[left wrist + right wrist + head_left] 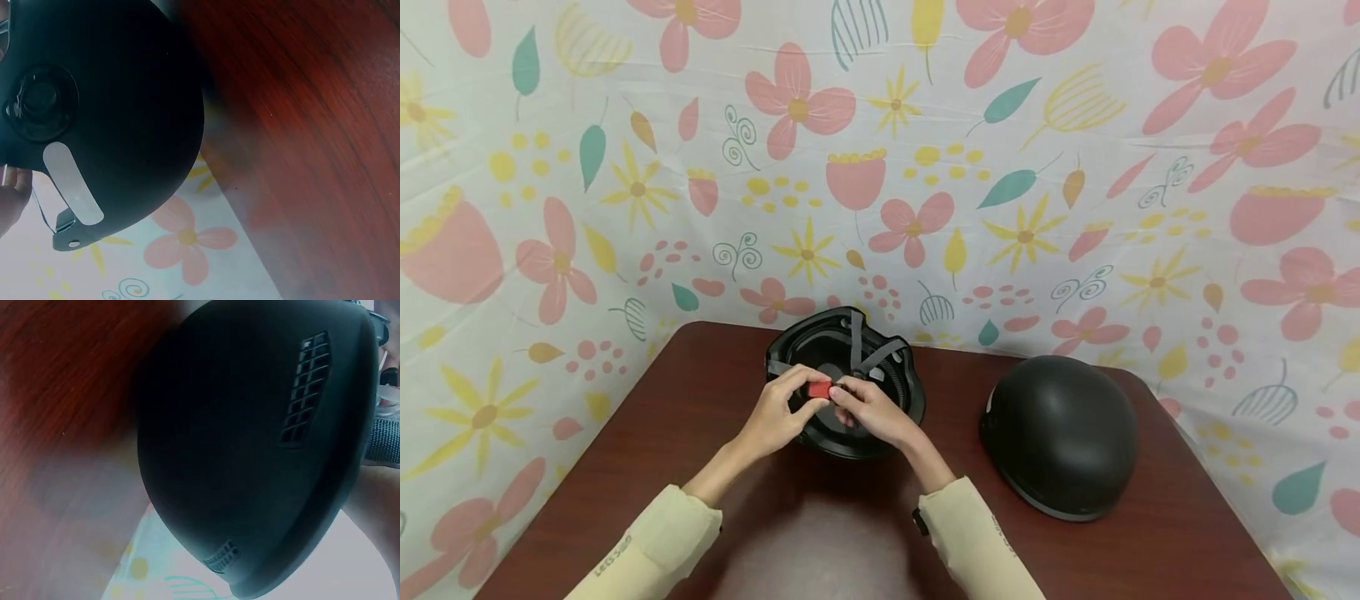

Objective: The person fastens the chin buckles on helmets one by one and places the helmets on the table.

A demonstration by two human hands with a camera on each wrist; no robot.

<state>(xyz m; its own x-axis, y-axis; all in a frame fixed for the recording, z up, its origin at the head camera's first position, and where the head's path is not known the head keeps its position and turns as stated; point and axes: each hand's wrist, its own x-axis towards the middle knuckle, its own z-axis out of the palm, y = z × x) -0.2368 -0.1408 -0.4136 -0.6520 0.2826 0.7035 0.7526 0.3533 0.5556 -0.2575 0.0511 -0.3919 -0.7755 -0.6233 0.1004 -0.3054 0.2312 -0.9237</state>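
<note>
The red piece [819, 389] is over the upturned helmet [842, 442], pinched by the left grip [782, 408]; the right grip [874, 408] pinches a dark piece [840, 387], partly hidden, just beside it. Working well here likely means keeping both pieces level and in line, nothing caught between, grey straps [856, 333] untwisted, helmet steady on the counter [685, 408]

We wear pale cream sleeves [651, 542] with loose, faintly greenish cuffs [679, 518], small dark lettering [613, 556], and a black piece [920, 522] at the right wrist.
</note>
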